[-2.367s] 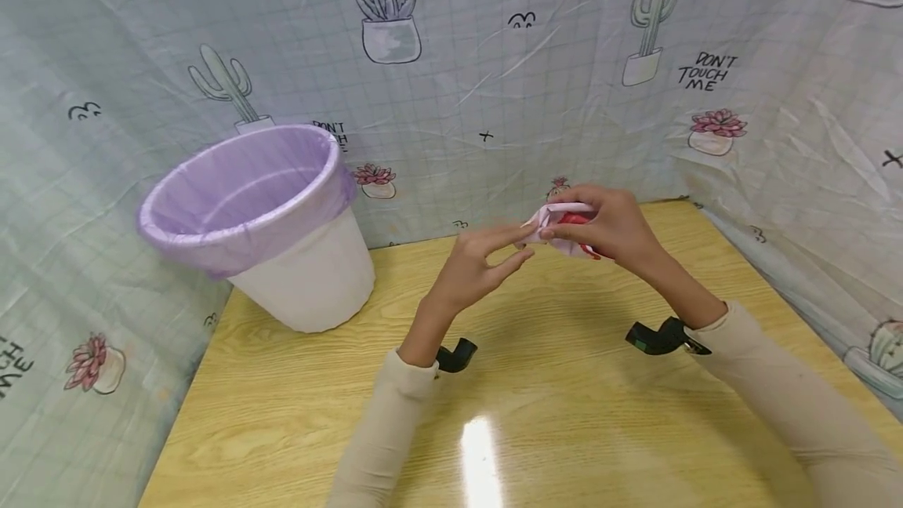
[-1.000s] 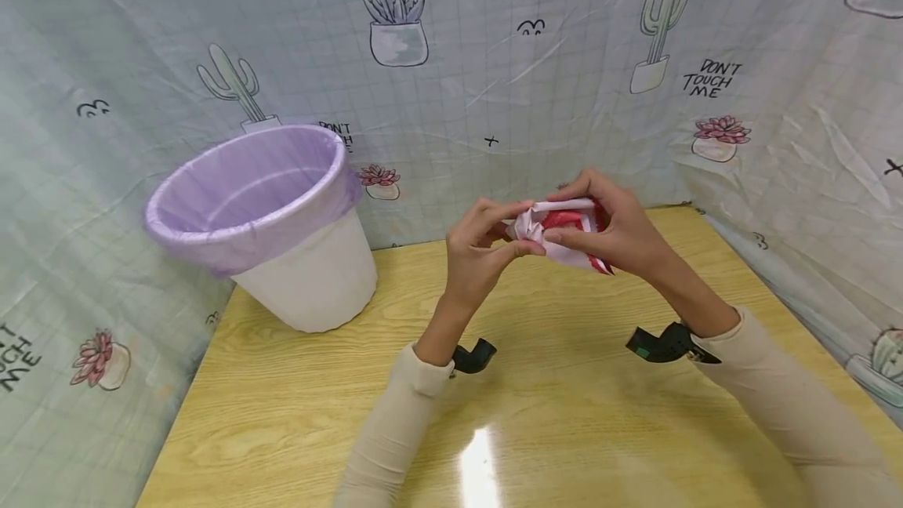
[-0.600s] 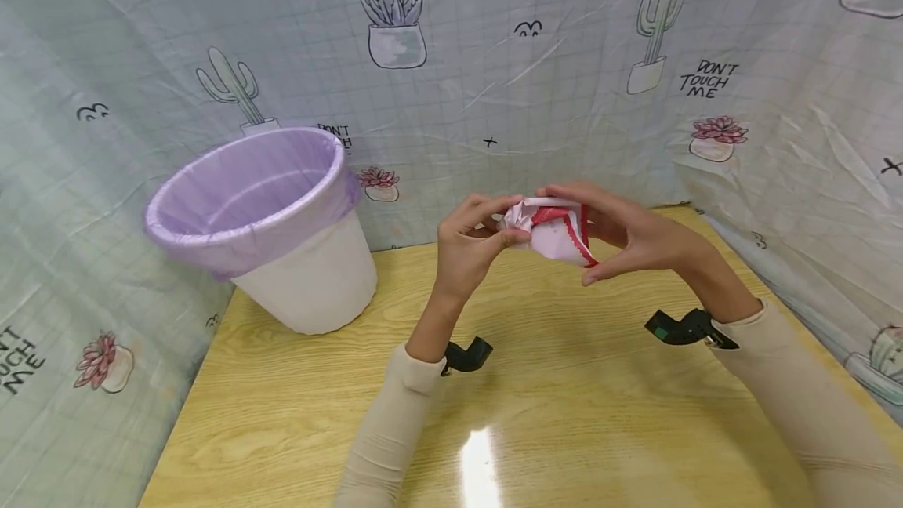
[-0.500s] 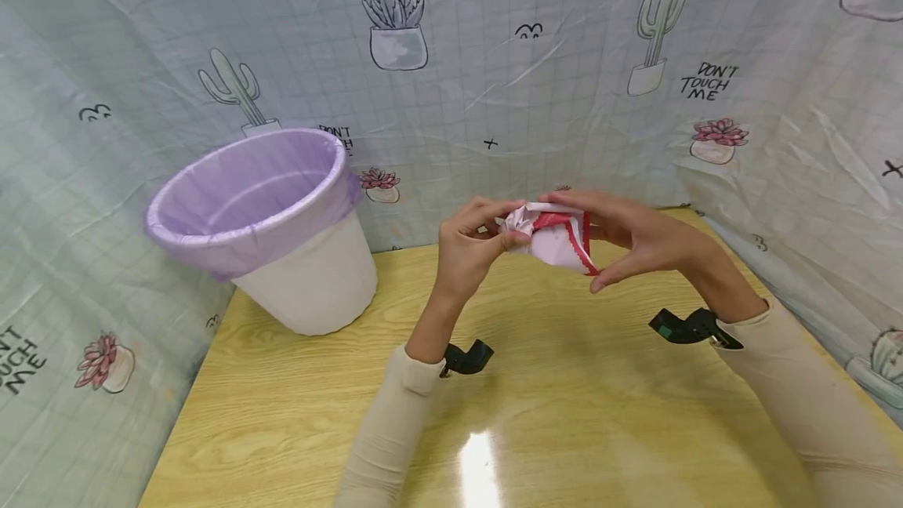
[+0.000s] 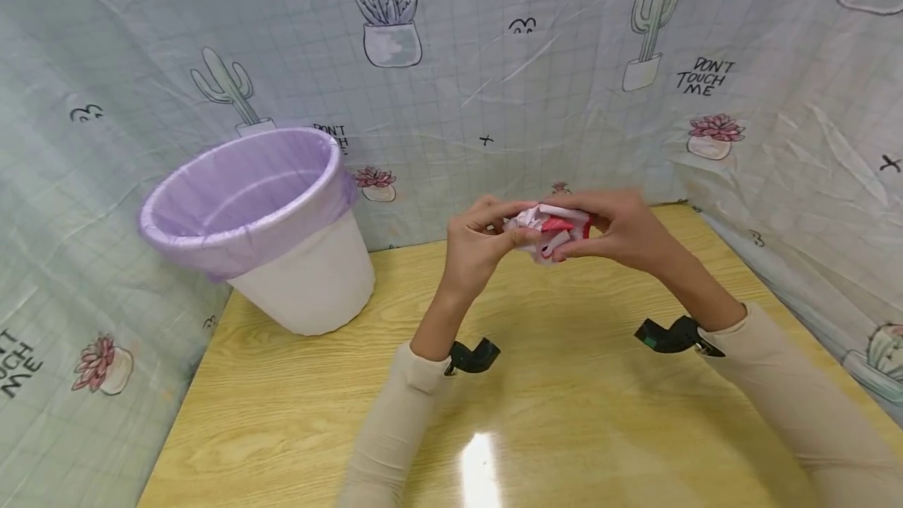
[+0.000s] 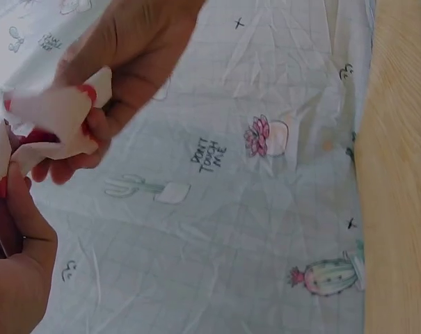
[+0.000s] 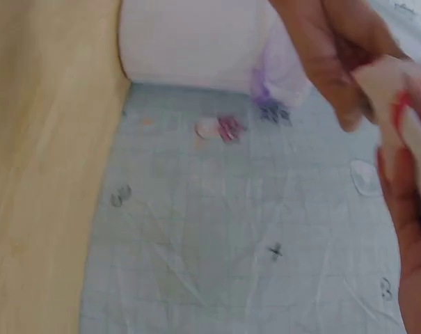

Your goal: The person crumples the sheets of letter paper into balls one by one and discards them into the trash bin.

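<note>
Above the table, both hands hold one thin, crumpled pinkish-white piece (image 5: 557, 224) with a red zigzag border, possibly a wrapper or cloth. My left hand (image 5: 471, 245) pinches its bunched left end between thumb and fingers. On the other side, my right hand (image 5: 628, 230) grips the piece with fingers along the top and the thumb below, folding the lower part inward. In the left wrist view the white piece (image 6: 53, 118) spans both hands, blurred at its top. The right wrist view shows white and red folds (image 7: 398, 104) between the fingers.
A white bin (image 5: 310, 281) with a purple liner (image 5: 247, 249) stands at the table's back left, its mouth tilted toward me. The wood-grain table (image 5: 282, 414) meets a plant-printed curtain (image 5: 466, 85) at the back and sides.
My right thumb has come up from the lower right corner and folded the piece inward, so it looks smaller. The left hand keeps its pinch, shifted slightly right.
</note>
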Demonstrator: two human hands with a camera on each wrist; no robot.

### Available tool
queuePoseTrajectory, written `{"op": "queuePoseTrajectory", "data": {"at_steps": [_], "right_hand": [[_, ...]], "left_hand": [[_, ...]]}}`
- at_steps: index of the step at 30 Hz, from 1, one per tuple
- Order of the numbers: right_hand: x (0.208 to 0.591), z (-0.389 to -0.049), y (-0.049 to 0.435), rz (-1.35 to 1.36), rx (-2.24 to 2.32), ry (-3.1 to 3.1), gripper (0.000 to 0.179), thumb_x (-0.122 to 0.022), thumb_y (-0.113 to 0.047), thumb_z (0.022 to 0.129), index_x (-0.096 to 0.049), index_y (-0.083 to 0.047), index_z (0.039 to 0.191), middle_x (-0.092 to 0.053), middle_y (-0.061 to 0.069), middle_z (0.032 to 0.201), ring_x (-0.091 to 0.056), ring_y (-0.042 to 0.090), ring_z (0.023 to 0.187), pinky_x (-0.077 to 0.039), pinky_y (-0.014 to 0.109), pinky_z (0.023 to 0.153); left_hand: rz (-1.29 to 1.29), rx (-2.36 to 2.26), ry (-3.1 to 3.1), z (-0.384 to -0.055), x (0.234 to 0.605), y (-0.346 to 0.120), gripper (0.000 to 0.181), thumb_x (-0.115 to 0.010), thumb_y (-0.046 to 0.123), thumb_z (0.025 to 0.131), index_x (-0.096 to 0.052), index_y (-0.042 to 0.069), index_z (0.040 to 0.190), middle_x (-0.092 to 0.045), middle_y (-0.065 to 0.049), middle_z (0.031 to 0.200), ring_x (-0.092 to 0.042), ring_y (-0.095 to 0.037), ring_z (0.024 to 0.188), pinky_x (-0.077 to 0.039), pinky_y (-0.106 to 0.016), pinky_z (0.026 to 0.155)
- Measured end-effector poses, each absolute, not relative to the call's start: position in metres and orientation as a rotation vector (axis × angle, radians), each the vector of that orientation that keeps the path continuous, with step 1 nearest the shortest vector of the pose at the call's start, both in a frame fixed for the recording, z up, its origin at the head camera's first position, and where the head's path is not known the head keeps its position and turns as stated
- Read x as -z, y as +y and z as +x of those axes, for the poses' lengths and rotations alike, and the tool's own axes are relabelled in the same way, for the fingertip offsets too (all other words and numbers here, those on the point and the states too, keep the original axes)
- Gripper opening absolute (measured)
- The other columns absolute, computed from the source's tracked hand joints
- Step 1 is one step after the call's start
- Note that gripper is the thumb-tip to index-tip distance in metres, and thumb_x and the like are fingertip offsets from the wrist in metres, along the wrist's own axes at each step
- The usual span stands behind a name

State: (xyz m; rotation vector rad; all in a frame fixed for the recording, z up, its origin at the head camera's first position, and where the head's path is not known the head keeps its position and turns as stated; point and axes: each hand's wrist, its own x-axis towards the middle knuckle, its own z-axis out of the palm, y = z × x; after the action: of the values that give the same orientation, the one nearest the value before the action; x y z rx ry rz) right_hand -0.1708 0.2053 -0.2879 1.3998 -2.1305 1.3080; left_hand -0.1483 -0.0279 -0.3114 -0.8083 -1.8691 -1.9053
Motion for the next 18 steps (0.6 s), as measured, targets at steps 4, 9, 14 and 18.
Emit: {"op": "queuePoseTrajectory", "data": {"at_steps": [4,9,14,18], "right_hand": [[0.291,-0.166,0.194,1.214,-1.151,-2.158,0.045,-0.09,0.005,0.067,-0.076,0.002,0.11,-0.076,0.01,0.09,-0.06,0.004,0.065,-0.047,0.013,0.057],[0.292,-0.161,0.186,1.052,-1.118,-2.21,0.023,-0.087,0.007,0.073,-0.077,-0.002,0.091,-0.075,0.007,0.081,-0.061,0.006,0.063,-0.047,0.012,0.058],[0.291,-0.158,0.184,0.947,-1.246,-2.333,0.007,-0.082,0.0,0.083,-0.078,-0.005,0.086,-0.075,0.007,0.079,-0.057,0.009,0.057,-0.047,0.017,0.052],[0.289,-0.16,0.186,0.829,-1.35,-2.403,0.002,-0.08,-0.002,0.087,-0.079,-0.001,0.088,-0.075,0.011,0.081,-0.062,0.011,0.054,-0.052,0.021,0.051]], "left_hand": [[-0.851,1.866,-1.869,-0.147,0.312,-0.027,0.03,-0.082,0.01,0.084,-0.076,-0.005,0.11,-0.06,-0.005,0.086,-0.046,-0.018,0.069,-0.042,-0.025,0.056],[-0.834,1.821,-1.872,-0.148,0.317,-0.023,0.027,-0.082,-0.002,0.082,-0.077,-0.005,0.108,-0.057,-0.008,0.084,-0.047,-0.017,0.068,-0.042,-0.024,0.056],[-0.84,1.83,-1.911,-0.151,0.321,-0.023,0.031,-0.082,-0.004,0.082,-0.076,-0.004,0.112,-0.057,-0.009,0.089,-0.053,-0.016,0.078,-0.053,-0.023,0.064],[-0.951,1.853,-1.965,-0.152,0.321,-0.024,0.048,-0.081,-0.006,0.081,-0.069,-0.004,0.127,-0.059,-0.012,0.112,-0.059,-0.017,0.1,-0.059,-0.031,0.084]]}}
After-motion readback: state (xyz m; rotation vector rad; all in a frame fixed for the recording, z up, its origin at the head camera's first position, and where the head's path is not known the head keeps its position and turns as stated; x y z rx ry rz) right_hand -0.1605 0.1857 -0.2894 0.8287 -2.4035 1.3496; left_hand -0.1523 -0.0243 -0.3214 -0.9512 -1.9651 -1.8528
